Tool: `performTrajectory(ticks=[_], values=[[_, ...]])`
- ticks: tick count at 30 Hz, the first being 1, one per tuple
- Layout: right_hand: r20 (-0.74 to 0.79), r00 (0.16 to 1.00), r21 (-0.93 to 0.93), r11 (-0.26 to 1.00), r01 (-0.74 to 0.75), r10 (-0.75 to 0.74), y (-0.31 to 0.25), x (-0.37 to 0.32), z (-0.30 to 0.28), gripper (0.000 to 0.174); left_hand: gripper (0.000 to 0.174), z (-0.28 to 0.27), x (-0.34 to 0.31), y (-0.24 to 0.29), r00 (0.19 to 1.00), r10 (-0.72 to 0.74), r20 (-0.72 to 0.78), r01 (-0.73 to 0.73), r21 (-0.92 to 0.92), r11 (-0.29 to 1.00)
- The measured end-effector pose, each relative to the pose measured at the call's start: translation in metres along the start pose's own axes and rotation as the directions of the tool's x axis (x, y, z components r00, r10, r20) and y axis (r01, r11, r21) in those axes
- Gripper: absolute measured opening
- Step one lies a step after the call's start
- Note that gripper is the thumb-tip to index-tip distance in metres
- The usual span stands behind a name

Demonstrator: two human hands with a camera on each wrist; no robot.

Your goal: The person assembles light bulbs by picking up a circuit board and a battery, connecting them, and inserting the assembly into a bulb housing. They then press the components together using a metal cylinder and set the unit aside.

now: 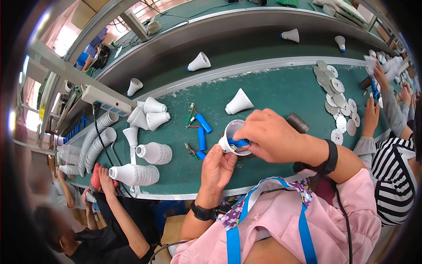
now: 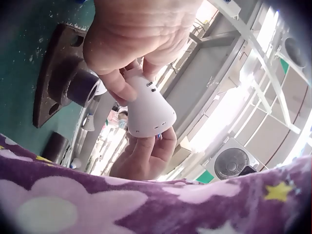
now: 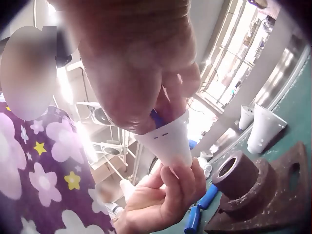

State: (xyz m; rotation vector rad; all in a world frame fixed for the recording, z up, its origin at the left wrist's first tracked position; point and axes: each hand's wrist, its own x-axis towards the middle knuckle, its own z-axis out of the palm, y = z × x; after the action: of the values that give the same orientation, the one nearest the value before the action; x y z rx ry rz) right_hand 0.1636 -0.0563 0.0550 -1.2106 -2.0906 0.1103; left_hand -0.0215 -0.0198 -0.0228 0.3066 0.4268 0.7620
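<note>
A white cone-shaped housing (image 1: pixel 228 132) is gripped by my left hand (image 1: pixel 216 169), its wide mouth turned toward my right hand (image 1: pixel 270 136). The fingers of my right hand pinch a blue cylinder (image 1: pixel 239 143) partly inside that mouth. In the left wrist view, the left hand (image 2: pixel 141 34) holds the narrow end of the housing (image 2: pixel 150 109), and the right hand (image 2: pixel 146 156) is at its wide rim. The right wrist view has the left hand (image 3: pixel 165 195) round the lower part of the housing (image 3: pixel 170 144), with some blue (image 3: pixel 157 118) between the right fingers.
Blue cylinders with small circuit boards (image 1: pixel 201 138) lie left of the hands. A loose white cone (image 1: pixel 239 102) stands beyond them, and stacked cones (image 1: pixel 154 153) are at left. A brown metal fixture (image 3: pixel 248 185) sits near the hands. Grey discs (image 1: pixel 337 100) and another person's hand (image 1: pixel 371 115) are at right.
</note>
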Motion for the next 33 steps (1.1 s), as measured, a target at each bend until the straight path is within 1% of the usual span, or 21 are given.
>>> performTrajectory(ticks=[1,5,7,8,10,14,15,16,17,18,19,20,21,22,23,24,25,27,30,33], values=[[0.024,0.999,0.007,0.999,-0.041,0.041,0.001,0.002,-0.001,0.027,0.025,0.000,0.000,0.000,1.000,-0.012,0.001,0.012,-0.008,1.000],[-0.028,0.999,0.011,0.999,-0.043,0.043,0.003,0.008,-0.001,0.022,0.025,0.000,0.006,-0.006,0.998,-0.034,0.059,0.036,-0.035,0.999],[0.016,0.995,0.031,0.995,-0.095,0.094,0.003,0.008,-0.005,0.019,0.037,-0.002,0.010,-0.006,0.995,-0.028,0.091,0.039,-0.115,0.993],[0.013,0.995,0.030,0.994,-0.101,0.100,0.003,0.006,-0.007,0.019,0.037,0.001,0.010,-0.007,0.995,-0.035,0.091,0.045,-0.113,0.993],[0.074,0.994,-0.039,0.996,-0.078,0.081,0.004,0.003,-0.010,0.017,0.039,0.013,0.010,-0.009,0.999,0.042,-0.014,-0.041,0.058,0.997],[0.119,0.982,-0.016,0.989,-0.146,0.147,0.006,0.008,-0.022,0.022,0.038,0.029,0.014,-0.001,1.000,0.009,0.025,-0.011,0.091,0.996],[0.121,0.981,-0.028,0.988,-0.152,0.154,0.006,0.010,-0.024,0.021,0.042,0.028,0.015,0.000,0.995,0.044,0.091,-0.072,0.328,0.942],[0.124,0.979,-0.036,0.987,-0.157,0.160,0.006,0.011,-0.024,0.020,0.047,0.027,0.014,0.001,0.985,0.064,0.159,-0.142,0.541,0.829],[0.124,0.979,-0.033,0.987,-0.157,0.160,0.006,0.011,-0.022,0.020,0.051,0.030,0.013,-0.003,0.981,0.127,0.148,-0.192,0.622,0.759],[0.155,0.977,-0.037,0.989,-0.141,0.145,0.006,0.012,-0.020,0.020,0.051,0.029,0.013,-0.003,0.981,0.130,0.146,-0.193,0.624,0.757],[0.187,0.974,-0.041,0.991,-0.124,0.130,0.007,0.013,-0.018,0.019,0.049,0.028,0.014,-0.003,0.994,0.089,0.062,-0.106,0.732,0.674],[0.187,0.974,-0.038,0.992,-0.122,0.127,0.007,0.014,-0.016,0.019,0.047,0.028,0.016,-0.004,0.998,0.058,-0.026,-0.012,0.818,0.576],[0.246,0.961,-0.090,0.990,-0.107,0.126,0.006,0.015,-0.015,0.019,0.045,0.030,0.017,-0.008,0.992,0.123,-0.024,-0.041,0.864,0.501],[0.306,0.943,-0.140,0.986,-0.091,0.130,0.006,0.015,-0.014,0.020,0.045,0.027,0.018,-0.012,0.992,0.121,-0.026,-0.039,0.864,0.503],[0.307,0.942,-0.142,0.986,-0.092,0.132,0.005,0.014,-0.013,0.020,0.045,0.021,0.021,-0.016,0.978,0.192,0.075,-0.152,0.892,0.426],[0.307,0.941,-0.195,0.977,-0.085,0.143,0.005,0.013,-0.011,0.021,0.045,0.015,0.024,-0.019,0.950,0.254,0.179,-0.261,0.903,0.340],[0.305,0.940,-0.247,0.966,-0.078,0.154,0.004,0.012,-0.009,0.023,0.045,0.011,0.025,-0.020,0.951,0.253,0.180,-0.262,0.902,0.343],[0.330,0.930,-0.237,0.968,-0.083,0.160,0.003,0.014,-0.009,0.024,0.046,0.006,0.026,-0.020,0.938,0.265,0.223,-0.289,0.927,0.240],[0.372,0.914,-0.229,0.970,-0.078,0.161,0.003,0.019,-0.011,0.027,0.042,0.009,0.026,-0.018,0.932,0.280,0.229,-0.299,0.923,0.241],[0.405,0.898,-0.243,0.967,-0.075,0.171,-0.001,0.024,-0.013,0.028,0.042,-0.003,0.028,-0.021,0.925,0.285,0.252,-0.320,0.921,0.224]])
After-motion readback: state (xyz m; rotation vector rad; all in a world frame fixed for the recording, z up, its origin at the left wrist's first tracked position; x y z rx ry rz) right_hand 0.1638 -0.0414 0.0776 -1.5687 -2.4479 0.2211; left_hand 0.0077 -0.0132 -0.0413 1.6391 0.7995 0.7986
